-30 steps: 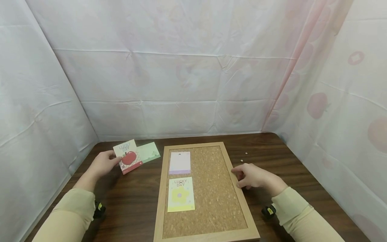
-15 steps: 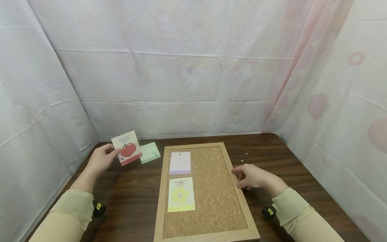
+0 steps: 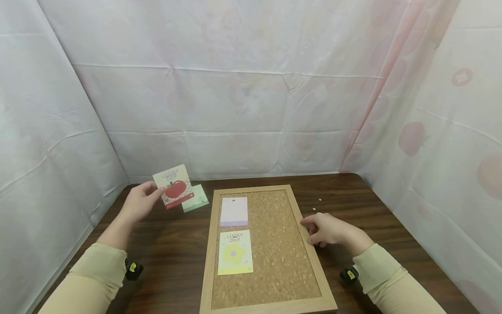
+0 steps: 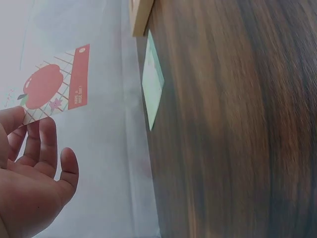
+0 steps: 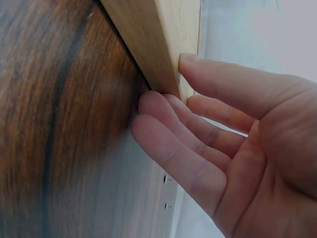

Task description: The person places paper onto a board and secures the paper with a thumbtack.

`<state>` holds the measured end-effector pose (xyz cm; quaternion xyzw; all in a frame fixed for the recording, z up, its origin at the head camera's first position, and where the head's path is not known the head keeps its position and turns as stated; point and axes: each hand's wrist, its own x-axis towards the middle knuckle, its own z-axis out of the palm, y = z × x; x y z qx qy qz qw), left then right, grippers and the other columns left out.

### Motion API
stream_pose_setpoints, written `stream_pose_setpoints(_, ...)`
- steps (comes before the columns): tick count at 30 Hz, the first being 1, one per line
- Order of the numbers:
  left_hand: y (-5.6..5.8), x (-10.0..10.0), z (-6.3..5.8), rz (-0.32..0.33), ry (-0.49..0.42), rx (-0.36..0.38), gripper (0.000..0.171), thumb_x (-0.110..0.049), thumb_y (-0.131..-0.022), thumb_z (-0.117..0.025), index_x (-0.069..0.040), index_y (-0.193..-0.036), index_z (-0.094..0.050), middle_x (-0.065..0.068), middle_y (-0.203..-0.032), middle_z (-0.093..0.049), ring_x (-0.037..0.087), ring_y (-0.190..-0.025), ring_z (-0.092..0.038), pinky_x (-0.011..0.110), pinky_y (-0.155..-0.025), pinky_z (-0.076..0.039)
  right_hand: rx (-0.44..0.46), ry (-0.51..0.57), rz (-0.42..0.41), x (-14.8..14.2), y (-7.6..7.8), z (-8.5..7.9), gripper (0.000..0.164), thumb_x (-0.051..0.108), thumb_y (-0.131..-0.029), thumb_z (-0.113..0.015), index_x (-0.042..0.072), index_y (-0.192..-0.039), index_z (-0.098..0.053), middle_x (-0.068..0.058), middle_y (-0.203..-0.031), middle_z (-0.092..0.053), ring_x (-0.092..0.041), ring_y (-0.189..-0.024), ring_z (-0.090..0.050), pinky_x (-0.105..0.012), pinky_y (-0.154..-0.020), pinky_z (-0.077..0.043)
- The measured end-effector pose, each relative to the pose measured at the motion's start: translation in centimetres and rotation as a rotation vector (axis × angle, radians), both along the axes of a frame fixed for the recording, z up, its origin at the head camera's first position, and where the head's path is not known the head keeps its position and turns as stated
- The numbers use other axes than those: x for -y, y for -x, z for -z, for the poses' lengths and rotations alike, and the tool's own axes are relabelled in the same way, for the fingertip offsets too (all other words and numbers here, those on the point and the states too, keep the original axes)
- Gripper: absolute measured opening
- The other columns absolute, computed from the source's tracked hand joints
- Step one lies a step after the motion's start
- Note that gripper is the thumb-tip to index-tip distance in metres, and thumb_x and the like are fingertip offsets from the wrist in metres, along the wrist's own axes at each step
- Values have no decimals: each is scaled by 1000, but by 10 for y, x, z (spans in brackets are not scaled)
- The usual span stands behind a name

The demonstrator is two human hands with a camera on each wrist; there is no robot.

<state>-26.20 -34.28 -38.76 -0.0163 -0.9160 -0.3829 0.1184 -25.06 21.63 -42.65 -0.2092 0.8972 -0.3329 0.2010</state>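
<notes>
My left hand (image 3: pixel 137 204) pinches a card with a red apple and "LUCKY DAY" (image 3: pixel 175 189) by its left edge, thumb on the front. The card is raised and tilted, overlapping a light green card (image 3: pixel 198 198) on the table. At the right side of a wood-framed corkboard (image 3: pixel 282 253), my right hand (image 3: pixel 328 229) grips the frame. In the right wrist view its thumb (image 5: pixel 213 74) presses the frame's edge and the other fingers curl in along its side. Pinned to the board's left half are a white card with a purple strip (image 3: pixel 234 211) and a yellow flower card (image 3: pixel 235 253).
Two small thumbtacks (image 3: pixel 314 209) lie on the dark wood table (image 3: pixel 168 261), right of the board's upper part. Pale printed cloth (image 3: pixel 231 104) hangs behind the table and along both sides. A black wrist camera (image 3: pixel 133 269) sits beneath the left cuff.
The left hand has lifted the apple card up off the green card's side, then shifted it to the right over the green card. The right hand and corkboard have stayed put.
</notes>
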Motion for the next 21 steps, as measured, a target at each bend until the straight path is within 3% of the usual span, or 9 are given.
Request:
stream_pose_setpoints(11, 5, -30, -6, 37, -94, -5, 51, -48, -103, -55, -3, -126, -64, 21, -130, -63, 35, -117, -55, 50, -89, -48, 4, 0, -10, 1, 0, -2, 62, 0, -87, -76, -8, -143, -51, -5, -85, -63, -24, -68, -66, -38, -60, -58)
stream_pose_setpoints(21, 16, -69, -6, 60, -189, 35, 48, -44, -104, -56, -5, -131, -61, 16, -126, -65, 30, -110, -60, 46, -89, -51, 6, 7, -5, 1, -3, -2, 62, -1, -86, -76, -8, -142, -52, -6, -84, -63, -25, -68, -65, -41, -60, -58)
